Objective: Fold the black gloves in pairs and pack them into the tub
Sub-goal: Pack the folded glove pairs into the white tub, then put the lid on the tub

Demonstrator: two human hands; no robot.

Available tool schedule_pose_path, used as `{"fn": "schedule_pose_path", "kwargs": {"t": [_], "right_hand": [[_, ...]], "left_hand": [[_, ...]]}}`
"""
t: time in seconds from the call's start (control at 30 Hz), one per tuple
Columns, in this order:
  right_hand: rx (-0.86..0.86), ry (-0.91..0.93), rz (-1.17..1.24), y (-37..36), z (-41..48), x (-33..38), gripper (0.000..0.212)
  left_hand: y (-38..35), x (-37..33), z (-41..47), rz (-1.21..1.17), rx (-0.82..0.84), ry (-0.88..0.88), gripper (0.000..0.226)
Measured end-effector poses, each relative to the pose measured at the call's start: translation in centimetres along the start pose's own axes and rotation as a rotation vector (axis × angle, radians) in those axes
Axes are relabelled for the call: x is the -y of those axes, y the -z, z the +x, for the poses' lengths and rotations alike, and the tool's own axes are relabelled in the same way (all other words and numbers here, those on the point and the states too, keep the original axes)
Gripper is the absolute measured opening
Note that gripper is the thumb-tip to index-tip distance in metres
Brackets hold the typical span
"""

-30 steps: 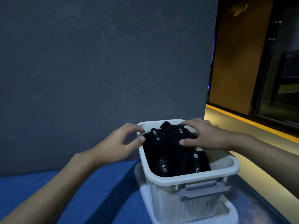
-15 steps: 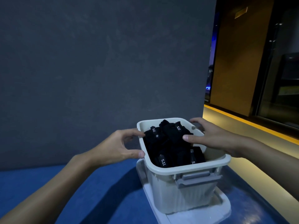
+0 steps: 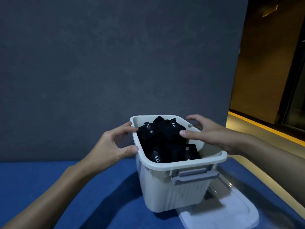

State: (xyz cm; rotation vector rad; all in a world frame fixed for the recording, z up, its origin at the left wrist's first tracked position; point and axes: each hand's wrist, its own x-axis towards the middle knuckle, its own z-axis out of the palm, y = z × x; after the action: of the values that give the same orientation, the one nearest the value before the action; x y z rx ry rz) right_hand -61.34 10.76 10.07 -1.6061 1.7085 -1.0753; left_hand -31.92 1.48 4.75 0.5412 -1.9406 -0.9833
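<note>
A cream tub (image 3: 181, 164) with a grey front latch stands on the blue surface and holds several folded black gloves (image 3: 165, 141) with white "5.11" labels. My left hand (image 3: 113, 144) grips the tub's left rim, fingertips on the rim's top and thumb against the outer wall. My right hand (image 3: 209, 134) grips the right side of the tub: its thumb lies inside on the top glove and its fingers curl over the far right rim.
A translucent lid (image 3: 231, 212) lies flat under the tub and sticks out to the front right. The blue surface (image 3: 66, 179) ends at a grey wall (image 3: 115, 63) just behind the tub. Its right edge drops to a dim floor with a yellow strip.
My right hand slid off the top of the gloves to the tub's right rim. My left hand closed onto the left rim. The tub now sits further left on the lid.
</note>
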Motion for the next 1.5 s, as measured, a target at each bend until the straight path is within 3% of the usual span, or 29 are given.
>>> {"fn": "schedule_pose_path", "kwargs": {"t": [0.33, 0.53, 0.73, 1.0, 1.27, 1.5], "right_hand": [[0.198, 0.051, 0.092, -9.8, 4.3, 2.6, 0.062], [0.240, 0.044, 0.089, -12.7, 5.8, 3.3, 0.093], [0.201, 0.066, 0.046, -11.8, 4.7, 2.4, 0.058], [0.070, 0.042, 0.039, -8.7, 1.1, 0.3, 0.049], [-0.001, -0.043, 0.113, -6.8, -4.2, -4.5, 0.054], [0.154, -0.133, 0.057, -7.1, -8.7, -8.9, 0.048]], "left_hand": [[8.3, 0.9, -6.8, 0.198, -0.154, 0.054, 0.069], [10.3, 1.7, -9.9, 0.430, -0.174, 0.094, 0.067], [9.7, 1.1, -9.7, 0.561, -0.147, 0.044, 0.058], [5.1, -0.9, -8.8, 0.933, -0.216, 0.071, 0.074], [0.9, -2.2, -8.1, 1.065, -0.294, 0.153, 0.077], [-3.0, -3.3, -6.7, 1.178, -0.346, 0.189, 0.078]]}}
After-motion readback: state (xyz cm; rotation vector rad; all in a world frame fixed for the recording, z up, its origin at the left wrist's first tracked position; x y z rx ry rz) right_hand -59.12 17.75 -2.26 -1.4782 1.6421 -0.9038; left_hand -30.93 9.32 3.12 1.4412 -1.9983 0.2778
